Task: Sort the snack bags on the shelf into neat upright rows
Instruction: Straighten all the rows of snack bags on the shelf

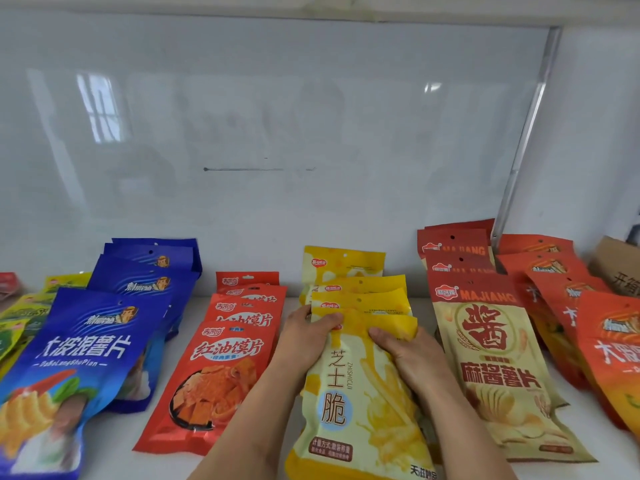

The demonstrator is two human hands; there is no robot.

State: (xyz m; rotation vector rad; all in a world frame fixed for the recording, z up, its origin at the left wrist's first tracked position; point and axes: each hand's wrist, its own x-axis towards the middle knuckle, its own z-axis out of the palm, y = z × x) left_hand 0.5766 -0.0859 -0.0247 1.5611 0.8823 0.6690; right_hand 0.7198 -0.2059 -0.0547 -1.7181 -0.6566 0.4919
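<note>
Both the left hand (304, 332) and right hand (403, 351) grasped the front yellow bag (349, 393); its top edge should align squarely with the row behind.

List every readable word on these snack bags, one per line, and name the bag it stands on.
"DaBoLangShuPian" and "大波浪薯片": front blue bag.
"红油馍片": front red bag.
"芝士脆" and "ZHISHICUI": front yellow bag, held by the left hand and right hand.
"MAJIANG", "酱", "麻酱薯片": front cream bag.
"开箱": cardboard box, cut off.
Brand logos, fine print, green and orange bags: unreadable.
</note>
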